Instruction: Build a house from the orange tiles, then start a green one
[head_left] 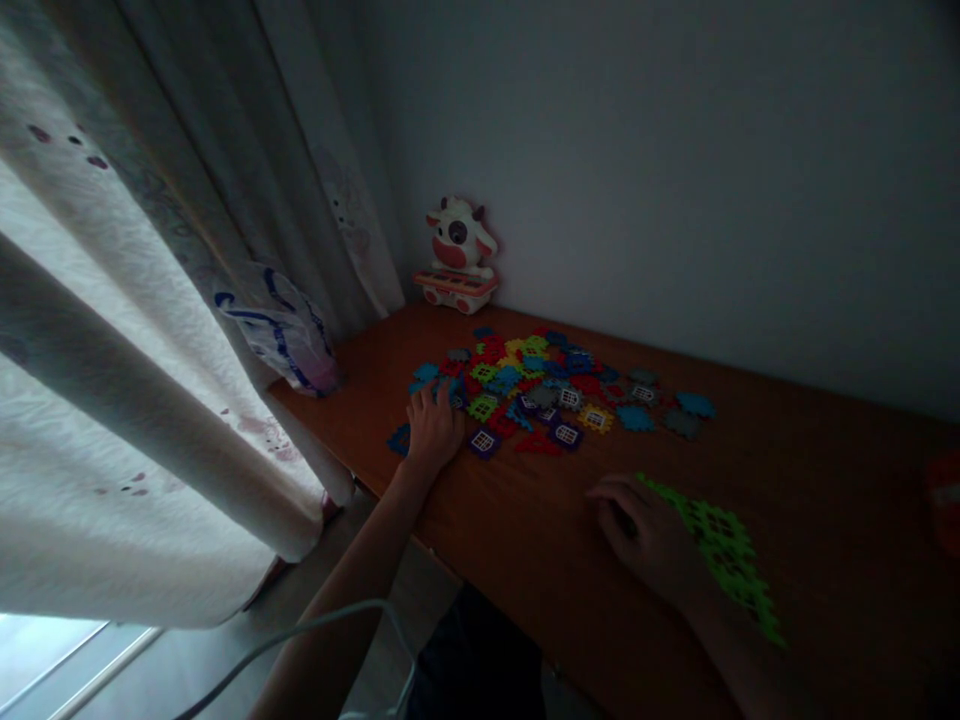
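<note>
My left hand lies flat, fingers loosely together, on the near edge of the tiles heaped on the desk. My right hand sits curled against the green sheet of joined tiles, well apart from the heap (whether it's gripping the sheet, I can't tell). A toy cow stands at the desk's far end by the wall, near a plastic bag against the curtain.
</note>
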